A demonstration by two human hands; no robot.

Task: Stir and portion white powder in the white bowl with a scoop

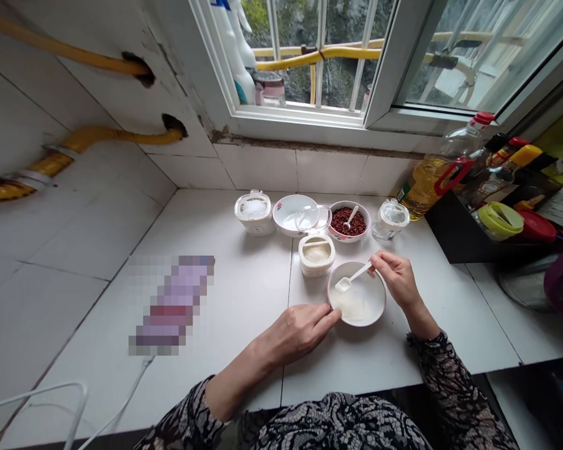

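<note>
My right hand (396, 278) pinches the handle of a small white plastic spoon (359, 274), its scoop over a white bowl (376, 305). Pale, fine grains (354, 307) lie in the bottom of this bowl. My left hand (298, 331) grips the bowl's left rim between thumb and fingers. Just behind the bowl stands a cream seasoning jar (316, 270) holding pale grains, its clear lid (312, 219) raised. Further back is another bowl (349, 239) of dark red beans (344, 220) with a white spoon (351, 215) in it.
A white bowl (288, 215), a lidded jar (254, 219) and a clear jar (391, 220) line the back. An oil bottle (422, 181) and a black condiment rack (443, 234) stand right. A blurred purple object (176, 300) with a white cable (131, 390) lies left.
</note>
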